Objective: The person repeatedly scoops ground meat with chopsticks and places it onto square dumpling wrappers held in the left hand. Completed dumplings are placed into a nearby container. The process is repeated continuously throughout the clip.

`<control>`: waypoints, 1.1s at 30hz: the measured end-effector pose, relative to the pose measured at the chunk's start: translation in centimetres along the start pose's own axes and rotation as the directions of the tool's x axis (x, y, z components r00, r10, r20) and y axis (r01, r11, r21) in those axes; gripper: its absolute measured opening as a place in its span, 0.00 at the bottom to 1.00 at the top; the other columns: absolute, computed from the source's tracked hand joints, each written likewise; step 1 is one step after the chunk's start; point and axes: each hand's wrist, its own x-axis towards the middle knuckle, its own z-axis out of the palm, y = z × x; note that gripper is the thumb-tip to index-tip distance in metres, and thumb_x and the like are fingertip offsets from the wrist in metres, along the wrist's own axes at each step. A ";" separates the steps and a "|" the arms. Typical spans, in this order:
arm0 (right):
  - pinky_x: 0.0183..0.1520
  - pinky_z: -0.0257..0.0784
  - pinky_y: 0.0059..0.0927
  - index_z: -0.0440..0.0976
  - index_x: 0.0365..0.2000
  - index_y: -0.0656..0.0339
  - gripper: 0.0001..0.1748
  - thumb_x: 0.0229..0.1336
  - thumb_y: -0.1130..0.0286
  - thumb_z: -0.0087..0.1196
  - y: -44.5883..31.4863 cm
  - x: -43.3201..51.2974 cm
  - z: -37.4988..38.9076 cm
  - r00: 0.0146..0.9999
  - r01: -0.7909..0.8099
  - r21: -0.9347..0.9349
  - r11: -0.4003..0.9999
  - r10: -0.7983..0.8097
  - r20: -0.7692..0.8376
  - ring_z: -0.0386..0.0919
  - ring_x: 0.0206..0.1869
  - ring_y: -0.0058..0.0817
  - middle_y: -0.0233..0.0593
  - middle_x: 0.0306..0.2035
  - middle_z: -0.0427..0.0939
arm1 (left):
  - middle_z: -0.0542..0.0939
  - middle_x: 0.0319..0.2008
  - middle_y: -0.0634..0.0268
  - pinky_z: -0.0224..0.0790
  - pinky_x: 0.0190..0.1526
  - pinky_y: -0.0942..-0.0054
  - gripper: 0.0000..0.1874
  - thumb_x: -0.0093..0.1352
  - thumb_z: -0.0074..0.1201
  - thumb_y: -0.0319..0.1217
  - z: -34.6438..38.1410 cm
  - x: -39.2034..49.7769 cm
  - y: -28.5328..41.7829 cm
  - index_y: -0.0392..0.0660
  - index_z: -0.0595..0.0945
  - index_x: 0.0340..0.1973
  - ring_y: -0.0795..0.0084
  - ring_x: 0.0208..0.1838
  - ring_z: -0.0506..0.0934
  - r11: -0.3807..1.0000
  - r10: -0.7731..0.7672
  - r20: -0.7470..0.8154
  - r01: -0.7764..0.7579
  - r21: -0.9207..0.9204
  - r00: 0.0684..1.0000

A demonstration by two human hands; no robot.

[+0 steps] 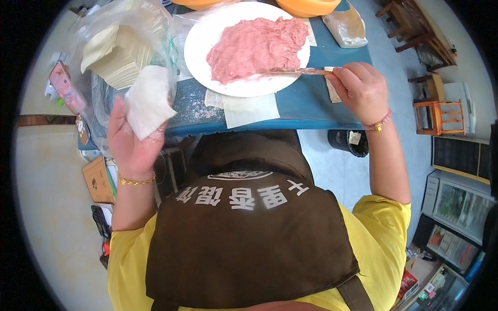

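On the palm and fingers of my left hand (136,145) lies a thin square dough wrapper (149,101). My right hand (360,91) grips the end of a flat, narrow stick (311,71). The stick's other end touches the lower edge of a mound of pink minced meat (258,50). That mound sits on a white plate (198,58) on the blue table. Beyond my left hand, a thick stack of wrappers (120,58) rests in a clear plastic bag (157,15).
Loose wrapper sheets (251,110) lie partly beneath the plate at the front edge of the blue table (323,112). Orange bowls (309,6) and an opened packet (344,25) stand behind. A phone in a pink case (66,85) is at the left. A black bin (348,142) stands on the floor.
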 end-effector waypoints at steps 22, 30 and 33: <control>0.23 0.72 0.38 0.71 0.17 0.58 0.16 0.54 0.63 0.62 -6.0 -0.3 2.5 0.934 -0.308 0.069 0.949 0.288 0.210 0.75 0.19 0.41 0.41 0.15 0.73 | 0.68 0.66 0.49 0.56 0.69 0.48 0.28 0.77 0.38 0.42 -1.6 -1.2 -2.6 0.35 0.64 0.65 0.50 0.68 0.67 0.985 -0.175 -0.219 0.169 -0.043 0.960; 0.24 0.71 0.39 0.73 0.19 0.59 0.14 0.54 0.65 0.63 -9.7 0.1 2.8 0.902 -0.408 0.186 0.894 0.364 0.230 0.75 0.20 0.42 0.42 0.17 0.74 | 0.69 0.64 0.48 0.57 0.68 0.49 0.28 0.77 0.33 0.42 -2.3 -2.1 -2.4 0.32 0.65 0.64 0.49 0.67 0.68 0.987 -0.139 -0.230 0.152 0.041 0.963; 0.26 0.71 0.38 0.76 0.21 0.59 0.11 0.53 0.66 0.63 -11.0 0.5 2.6 0.854 -0.520 0.421 0.743 0.442 0.275 0.75 0.21 0.42 0.43 0.18 0.75 | 0.69 0.64 0.48 0.57 0.68 0.50 0.28 0.78 0.33 0.42 -2.5 -1.6 -2.9 0.32 0.65 0.63 0.49 0.67 0.68 0.980 -0.198 -0.174 0.194 -0.039 0.965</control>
